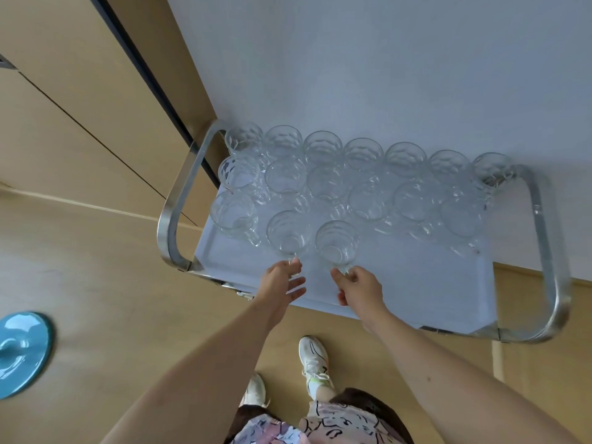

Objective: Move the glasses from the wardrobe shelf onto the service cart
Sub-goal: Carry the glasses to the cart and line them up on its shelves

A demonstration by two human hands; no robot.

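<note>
- Right now I have both hands over the near edge of the service cart point(416, 293), with two glasses freshly at the front of the tray.
- My right hand point(360, 290) has its fingers curled round the handle of the right front glass point(336, 243); the glass stands upright on the tray, just beyond the knuckles.
- My left hand point(282, 280) is spread, fingers apart and straight, with the fingertips at or just short of the handle of the left front glass point(288, 233); I cannot tell whether they touch it.
- Both front glasses lie straight ahead of their hands, away from me, handles pointing back toward me.
- The rest of the glasses point(352, 174) fill two rows along the far side of the tray, plus one at the left end, packed close together.
- I judge the coming move turns on pulling each hand straight back along the handle line, so neither glass is dragged or tipped.
- The wardrobe shelf is out of view; the wardrobe panels point(80, 107) stand to my left.
</note>
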